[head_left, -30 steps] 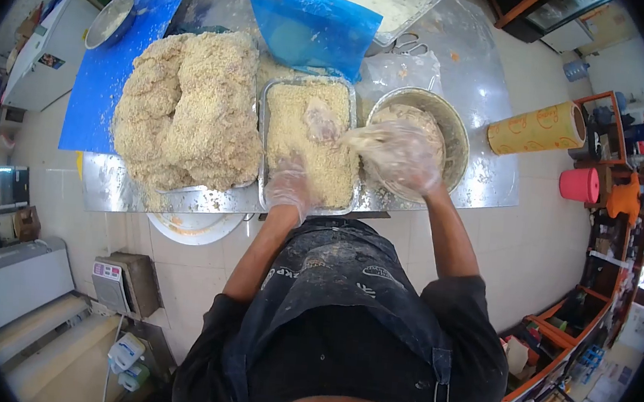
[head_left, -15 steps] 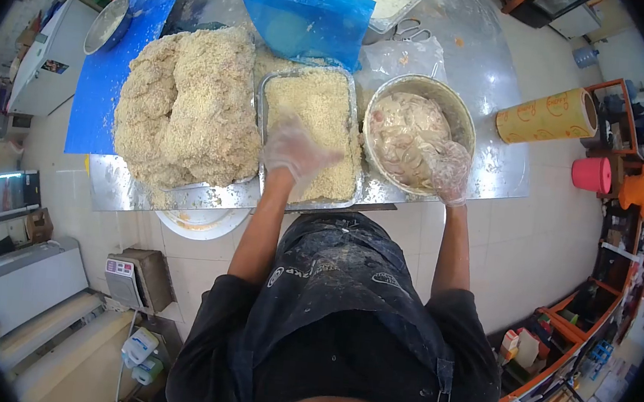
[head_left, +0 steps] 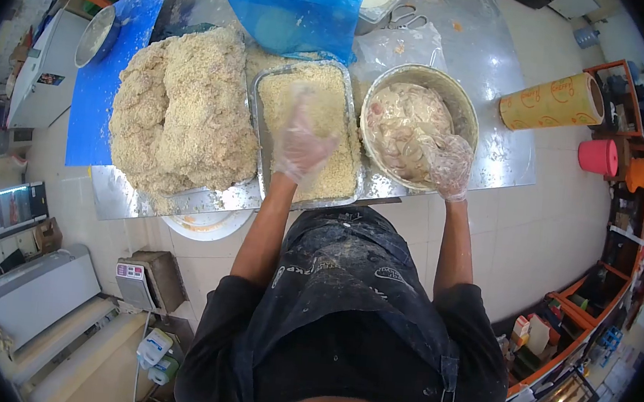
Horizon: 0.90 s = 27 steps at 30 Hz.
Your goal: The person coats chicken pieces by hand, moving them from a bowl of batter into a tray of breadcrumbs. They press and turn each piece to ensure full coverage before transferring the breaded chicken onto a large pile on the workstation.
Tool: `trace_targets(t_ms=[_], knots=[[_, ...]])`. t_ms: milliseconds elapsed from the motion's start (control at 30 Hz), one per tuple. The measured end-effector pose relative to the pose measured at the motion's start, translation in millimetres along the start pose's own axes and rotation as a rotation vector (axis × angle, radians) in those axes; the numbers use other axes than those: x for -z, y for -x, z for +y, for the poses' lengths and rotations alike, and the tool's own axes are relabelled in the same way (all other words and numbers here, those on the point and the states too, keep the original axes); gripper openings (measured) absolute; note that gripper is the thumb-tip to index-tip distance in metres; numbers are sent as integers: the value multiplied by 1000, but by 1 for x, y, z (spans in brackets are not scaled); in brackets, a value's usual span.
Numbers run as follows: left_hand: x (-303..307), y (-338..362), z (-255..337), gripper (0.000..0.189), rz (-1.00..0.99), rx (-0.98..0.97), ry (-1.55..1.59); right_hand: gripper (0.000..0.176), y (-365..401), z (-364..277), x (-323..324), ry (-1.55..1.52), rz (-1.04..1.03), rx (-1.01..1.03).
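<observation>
My left hand, in a clear plastic glove, is over the metal tray of pale breadcrumbs. Its fingers are stretched out with the thumb apart, slightly blurred, and nothing is in them. My right hand, also gloved and coated in batter, reaches into the round bowl at its right side. Its fingers curl into the wet battered meat, their tips partly hidden. Left of the tray rises a large heap of crumb-coated pieces.
Behind the tray lies a blue plastic bag, with a clear bag and scissors nearby. A wrap roll lies at the table's right edge. On the blue sheet at left sits a small bowl.
My left hand has shifted slightly over the crumbs, its fingers now pointing more toward the tray's far end. My right hand stays in the bowl. The camera view has shifted slightly.
</observation>
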<state>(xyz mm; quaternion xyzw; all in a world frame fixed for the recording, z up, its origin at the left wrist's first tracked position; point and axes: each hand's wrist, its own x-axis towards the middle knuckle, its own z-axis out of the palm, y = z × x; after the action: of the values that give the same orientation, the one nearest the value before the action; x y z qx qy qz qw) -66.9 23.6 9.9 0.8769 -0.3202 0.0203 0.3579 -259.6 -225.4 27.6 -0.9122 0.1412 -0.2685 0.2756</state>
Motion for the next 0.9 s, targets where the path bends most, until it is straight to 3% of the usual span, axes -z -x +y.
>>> trace_targets(t_ms=[67, 167, 267, 367, 467, 567, 667, 767, 867, 900], knots=[[4, -6, 7, 92, -248, -206, -540, 29, -2, 0, 0, -4, -2, -23], [-33, 2, -26, 88, -288, -346, -719, 28, -2, -4, 1, -41, 19, -9], [14, -30, 22, 66, -626, -94, -538, 26, 0, 3, 0, -29, 35, 49], [12, -54, 12, 50, -565, 309, -286, 26, -3, -5, 5, -33, 3, -15], [-14, -70, -24, 36, -24, -158, -529, 26, 3, 0, 1, -42, 26, 9], [-32, -87, -64, 33, -186, -198, -495, 22, -1, 3, 0, -27, 41, 24], [-6, -92, -60, 29, -208, -80, -389, 18, -4, -4, 0, -2, 82, 33], [47, -69, -23, 27, -28, 237, 53, 17, 0, 0, -2, 40, 91, 41], [51, -66, -31, 23, -54, 516, 192, 17, -3, 2, -1, -17, 120, 0], [52, -72, -22, 24, -44, 423, 209, 18, -2, 5, -3, -26, 125, 17]])
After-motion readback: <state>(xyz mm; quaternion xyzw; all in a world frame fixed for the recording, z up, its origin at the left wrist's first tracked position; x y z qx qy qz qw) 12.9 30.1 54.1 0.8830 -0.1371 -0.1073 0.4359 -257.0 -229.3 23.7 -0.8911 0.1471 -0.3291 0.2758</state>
